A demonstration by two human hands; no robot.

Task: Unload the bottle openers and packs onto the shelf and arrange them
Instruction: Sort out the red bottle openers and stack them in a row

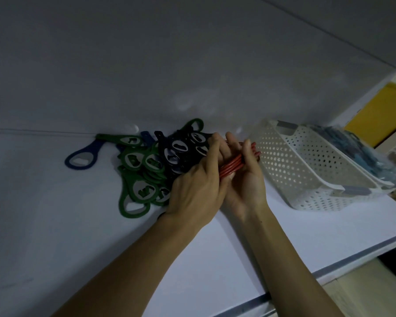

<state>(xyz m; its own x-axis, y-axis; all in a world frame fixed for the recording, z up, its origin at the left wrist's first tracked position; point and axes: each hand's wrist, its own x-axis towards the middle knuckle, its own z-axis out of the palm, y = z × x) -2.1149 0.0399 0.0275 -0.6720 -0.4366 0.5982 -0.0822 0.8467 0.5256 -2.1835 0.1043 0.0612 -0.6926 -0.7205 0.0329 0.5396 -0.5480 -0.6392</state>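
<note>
- A stack of red bottle openers [232,167] is held on edge between both hands. The right hand [245,181] is curled round it from below, and the left hand [197,188] is closed over it from the other side.
- The stack is clamped only by side pressure. If either grip is eased too early, the flat openers are likely to fan out and slide apart.
- The fingers of the left hand reach into the dark openers [181,152]. When that hand is withdrawn, a loop may be caught and neighbouring pieces dragged along.
- Dark and green openers [142,179] lie overlapped in one loose heap on the shelf [215,248], and one blue opener [82,159] lies apart at the left. If the red stack is set against the heap, the colours may become mixed.
- The white perforated basket [306,175] lies tipped just beside the right hand. It could be knocked by an outward move of that arm.
- The packs [375,154] are seen behind the basket, not yet set out. Their container cannot be made out.
- The front edge of the shelf is near the forearms, so anything swept back may fall.
</note>
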